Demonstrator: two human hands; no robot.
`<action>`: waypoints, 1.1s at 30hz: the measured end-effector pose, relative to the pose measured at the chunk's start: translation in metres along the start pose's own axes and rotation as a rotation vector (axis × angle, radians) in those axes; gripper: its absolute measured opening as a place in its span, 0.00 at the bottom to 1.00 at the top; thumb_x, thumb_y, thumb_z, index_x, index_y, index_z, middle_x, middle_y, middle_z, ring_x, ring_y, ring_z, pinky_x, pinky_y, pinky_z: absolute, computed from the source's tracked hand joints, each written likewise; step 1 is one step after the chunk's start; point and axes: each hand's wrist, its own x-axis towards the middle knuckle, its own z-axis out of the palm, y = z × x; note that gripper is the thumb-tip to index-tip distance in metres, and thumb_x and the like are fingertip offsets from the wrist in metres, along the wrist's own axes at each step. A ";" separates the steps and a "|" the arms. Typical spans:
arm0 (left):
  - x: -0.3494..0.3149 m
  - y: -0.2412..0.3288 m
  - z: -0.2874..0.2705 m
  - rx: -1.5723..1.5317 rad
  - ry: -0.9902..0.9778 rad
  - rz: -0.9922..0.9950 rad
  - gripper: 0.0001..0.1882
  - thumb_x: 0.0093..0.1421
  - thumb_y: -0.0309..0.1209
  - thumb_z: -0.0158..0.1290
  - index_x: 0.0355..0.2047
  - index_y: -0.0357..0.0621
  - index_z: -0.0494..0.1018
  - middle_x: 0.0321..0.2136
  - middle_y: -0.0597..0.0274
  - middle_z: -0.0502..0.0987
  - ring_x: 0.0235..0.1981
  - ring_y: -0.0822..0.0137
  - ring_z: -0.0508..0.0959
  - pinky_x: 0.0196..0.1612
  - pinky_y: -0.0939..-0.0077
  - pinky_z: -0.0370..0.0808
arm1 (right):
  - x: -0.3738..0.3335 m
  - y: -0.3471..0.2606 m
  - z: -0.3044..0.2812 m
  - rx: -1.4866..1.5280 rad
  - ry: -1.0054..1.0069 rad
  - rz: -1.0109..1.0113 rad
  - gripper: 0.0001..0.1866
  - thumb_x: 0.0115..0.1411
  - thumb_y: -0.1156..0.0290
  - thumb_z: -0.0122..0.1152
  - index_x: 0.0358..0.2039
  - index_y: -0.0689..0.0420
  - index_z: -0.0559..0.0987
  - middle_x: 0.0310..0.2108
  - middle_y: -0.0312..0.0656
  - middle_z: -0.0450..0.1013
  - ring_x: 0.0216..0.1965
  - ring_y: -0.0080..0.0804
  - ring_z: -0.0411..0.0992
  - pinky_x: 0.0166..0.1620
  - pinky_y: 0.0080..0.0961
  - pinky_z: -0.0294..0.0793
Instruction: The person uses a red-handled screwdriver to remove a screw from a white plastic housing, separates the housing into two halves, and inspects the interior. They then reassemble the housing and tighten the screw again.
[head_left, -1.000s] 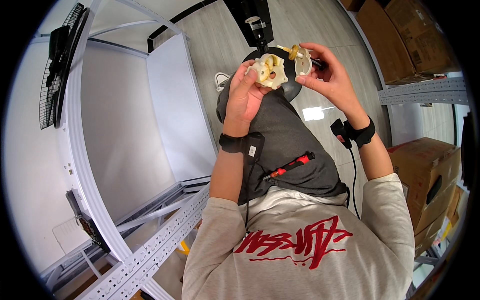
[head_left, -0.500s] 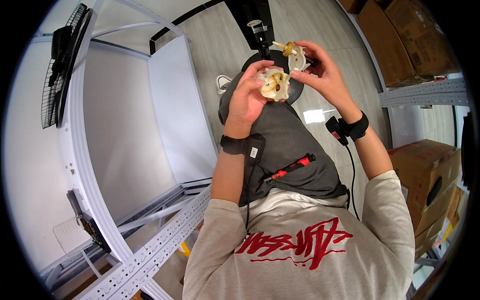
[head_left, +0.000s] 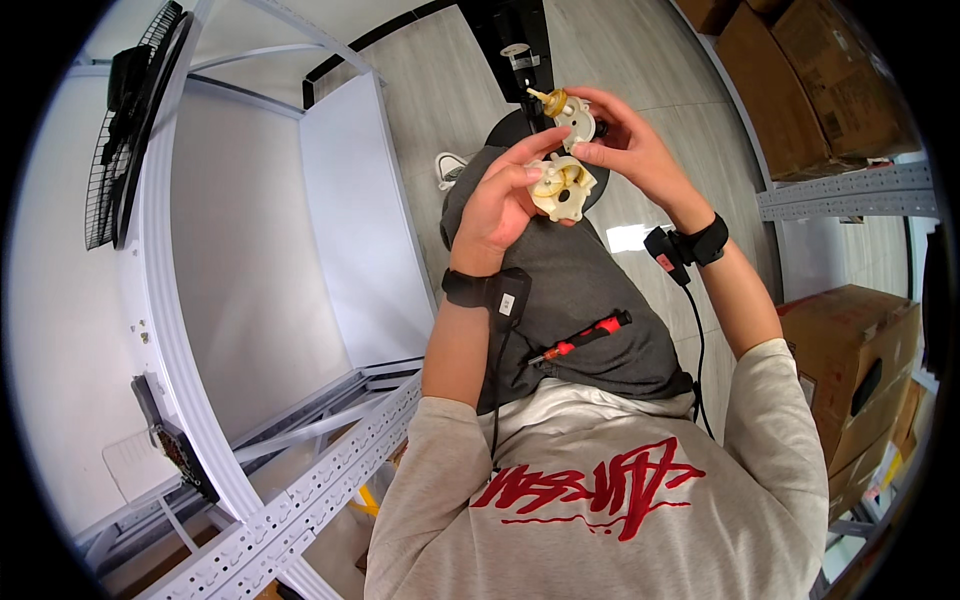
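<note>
My left hand [head_left: 496,205] grips a round cream plastic gear housing [head_left: 560,186], its open side with yellowish inner walls and a dark hole facing up. The thumb presses on its left rim. Just above and to the right, my right hand [head_left: 645,150] is closed on a second cream plastic housing piece [head_left: 584,128]. A yellowish gear [head_left: 555,103] on a pale shaft stands out from that piece's upper left. The two pieces are close together; whether they touch I cannot tell. On my lap lies a red and black screwdriver [head_left: 588,336].
A white metal shelf frame [head_left: 155,290] stands at left, with a black wire fan guard [head_left: 130,130] and a small circuit board [head_left: 183,462]. Cardboard boxes [head_left: 850,370] are stacked at right. A black stand [head_left: 510,50] is on the floor ahead, beside a dark round seat [head_left: 508,128].
The left housing has shifted slightly right and down and turned. The right piece has moved left and a little down, with its gear. The screwdriver stays put.
</note>
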 end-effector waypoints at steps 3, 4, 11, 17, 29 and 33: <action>-0.001 0.001 0.000 0.000 -0.008 -0.023 0.35 0.55 0.33 0.46 0.63 0.30 0.56 0.52 0.47 0.69 0.48 0.52 0.77 0.32 0.59 0.83 | -0.001 0.001 0.004 0.008 0.017 0.025 0.31 0.54 0.66 0.70 0.59 0.49 0.70 0.40 0.31 0.64 0.41 0.20 0.65 0.45 0.20 0.68; -0.001 0.002 0.000 0.003 -0.003 -0.026 0.36 0.54 0.33 0.46 0.63 0.30 0.56 0.52 0.47 0.69 0.48 0.53 0.77 0.32 0.59 0.83 | -0.002 0.000 0.004 0.014 0.014 0.033 0.31 0.54 0.66 0.70 0.59 0.49 0.70 0.40 0.31 0.64 0.41 0.19 0.65 0.45 0.19 0.68; 0.001 -0.001 -0.004 -0.022 -0.014 0.004 0.37 0.54 0.34 0.46 0.63 0.30 0.56 0.52 0.47 0.70 0.47 0.53 0.77 0.32 0.60 0.83 | -0.004 -0.001 0.002 0.058 -0.030 0.077 0.31 0.57 0.62 0.66 0.61 0.49 0.68 0.43 0.32 0.66 0.43 0.19 0.66 0.44 0.19 0.69; 0.000 0.000 -0.001 0.009 0.000 0.016 0.36 0.54 0.35 0.45 0.62 0.29 0.57 0.53 0.46 0.69 0.47 0.51 0.77 0.32 0.62 0.82 | -0.008 0.006 -0.003 0.291 -0.030 0.149 0.27 0.65 0.58 0.54 0.62 0.53 0.65 0.49 0.36 0.68 0.45 0.20 0.69 0.44 0.19 0.70; 0.000 -0.002 -0.001 0.003 0.022 0.019 0.34 0.54 0.34 0.45 0.60 0.28 0.60 0.52 0.45 0.69 0.47 0.49 0.77 0.30 0.62 0.82 | -0.011 0.039 -0.004 0.538 0.107 0.192 0.15 0.66 0.69 0.54 0.51 0.61 0.73 0.41 0.38 0.74 0.43 0.21 0.72 0.46 0.17 0.72; 0.000 -0.001 -0.003 -0.003 0.003 0.014 0.33 0.55 0.34 0.45 0.60 0.28 0.60 0.51 0.45 0.69 0.47 0.49 0.76 0.30 0.61 0.82 | -0.011 0.035 0.001 0.557 0.147 0.184 0.15 0.66 0.69 0.55 0.51 0.61 0.72 0.42 0.39 0.74 0.44 0.22 0.73 0.47 0.18 0.73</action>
